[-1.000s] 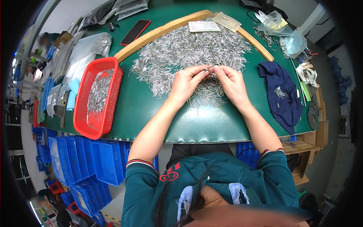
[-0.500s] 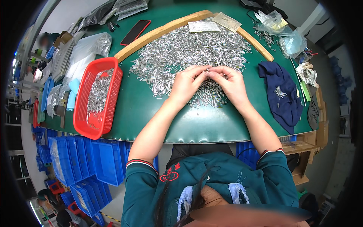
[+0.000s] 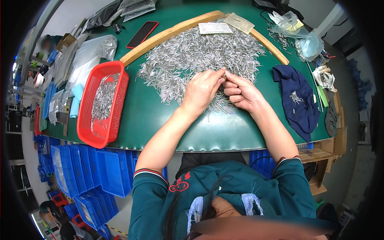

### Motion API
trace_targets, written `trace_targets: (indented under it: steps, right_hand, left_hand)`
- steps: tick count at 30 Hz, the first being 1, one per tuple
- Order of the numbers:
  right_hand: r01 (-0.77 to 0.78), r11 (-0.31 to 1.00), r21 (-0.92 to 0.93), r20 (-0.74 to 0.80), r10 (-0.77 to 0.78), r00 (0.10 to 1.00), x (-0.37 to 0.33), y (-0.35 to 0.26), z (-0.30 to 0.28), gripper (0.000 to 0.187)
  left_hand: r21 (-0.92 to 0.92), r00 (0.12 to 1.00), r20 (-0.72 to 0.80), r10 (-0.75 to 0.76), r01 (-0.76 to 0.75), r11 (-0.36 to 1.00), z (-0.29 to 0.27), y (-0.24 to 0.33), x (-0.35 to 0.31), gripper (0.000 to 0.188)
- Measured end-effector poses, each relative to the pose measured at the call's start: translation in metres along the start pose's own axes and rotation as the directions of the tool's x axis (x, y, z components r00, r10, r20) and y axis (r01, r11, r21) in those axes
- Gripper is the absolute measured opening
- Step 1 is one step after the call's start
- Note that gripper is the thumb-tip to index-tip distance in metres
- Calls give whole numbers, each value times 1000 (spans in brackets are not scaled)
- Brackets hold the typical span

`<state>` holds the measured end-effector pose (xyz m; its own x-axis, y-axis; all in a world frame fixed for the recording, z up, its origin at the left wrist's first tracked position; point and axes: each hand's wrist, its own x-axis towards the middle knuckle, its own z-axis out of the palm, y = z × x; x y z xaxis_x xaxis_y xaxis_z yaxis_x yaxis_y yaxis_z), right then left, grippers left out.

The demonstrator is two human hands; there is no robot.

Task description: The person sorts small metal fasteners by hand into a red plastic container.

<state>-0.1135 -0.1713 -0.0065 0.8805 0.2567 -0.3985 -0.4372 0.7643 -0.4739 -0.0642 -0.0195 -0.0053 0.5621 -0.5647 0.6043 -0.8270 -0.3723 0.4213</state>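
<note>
A broad pile of short, thin metal pins (image 3: 200, 52) is spread over the green tabletop (image 3: 160, 120). Above its near part, my left hand (image 3: 200, 91) and my right hand (image 3: 245, 94) meet at the fingertips. Both are closed in a pinch, thumbs against index fingers, and the other right fingers curl into the palm. Whatever lies between the fingertips is too small and covered to make out. To the left stands a red perforated plastic basket (image 3: 120, 100), partly filled with similar pins. On the right, a few pins rest on a crumpled navy cloth (image 3: 294, 80).
Wooden strips (image 3: 176, 36) border the pile's far side, with two paper slips (image 3: 215, 28) on top. A red-edged phone (image 3: 142, 35) lies behind the basket. Plastic bags (image 3: 310, 46) crowd the far right corner. Blue bins (image 3: 114, 170) are stacked below the table's left edge.
My hands have turned at the wrists, with the right fingers now curled in more. The meeting point of my fingertips has shifted slightly right.
</note>
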Motion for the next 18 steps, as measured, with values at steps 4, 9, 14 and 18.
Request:
trace_targets:
  steps: [4,9,14,18]
  right_hand:
    - [-124,984,131,105,110,988,3,0,-7,15]
    - [-213,954,209,196,173,965,2,-1,-5,19]
    - [-203,951,233,217,153,964,2,1,-5,17]
    - [-152,966,209,226,104,969,1,1,-4,14]
  left_hand:
    - [-83,1000,-11,-16,15,996,0,0,-1,27]
    - [-174,999,-27,-28,23,984,-2,0,0,26]
    - [-184,999,-50,-9,0,983,0,-1,0,25]
    - [-202,998,-58,0,-12,979,0,-2,1,25]
